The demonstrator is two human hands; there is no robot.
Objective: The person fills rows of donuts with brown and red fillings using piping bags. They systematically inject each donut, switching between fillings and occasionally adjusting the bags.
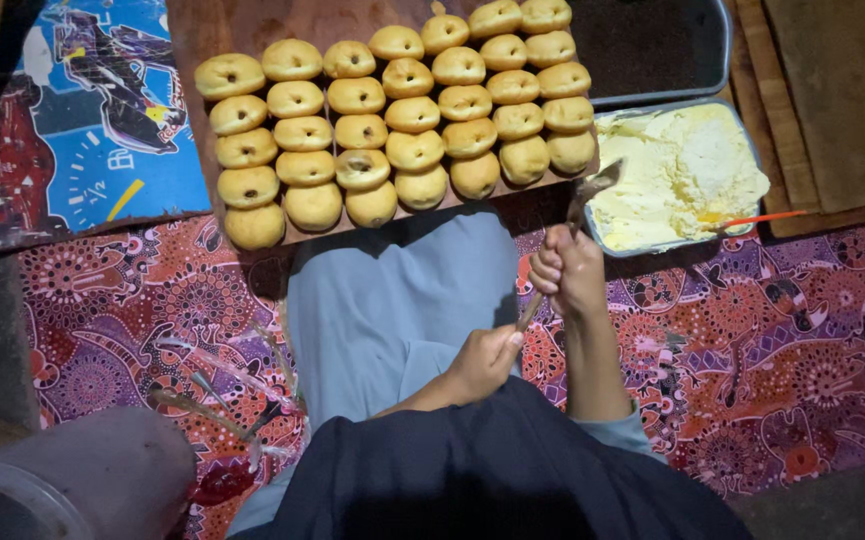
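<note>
Golden-tan doughnuts (392, 120) in rows cover a reddish-brown wooden board (252, 30). A pale yellow cream (677, 170) fills a grey metal tray (607, 245), where an orange-handled utensil (762, 217) lies; a second tray (652, 45) holds something dark brown. The floor cloth (772, 340) carries a dense batik-like pattern of dots, swirls and creatures in red, orange, purple and white. A blue printed sheet (82, 120) shows red, black, white and yellow graphics. The person wears a light blue-grey garment (392, 300) under a dark navy one (502, 470).
</note>
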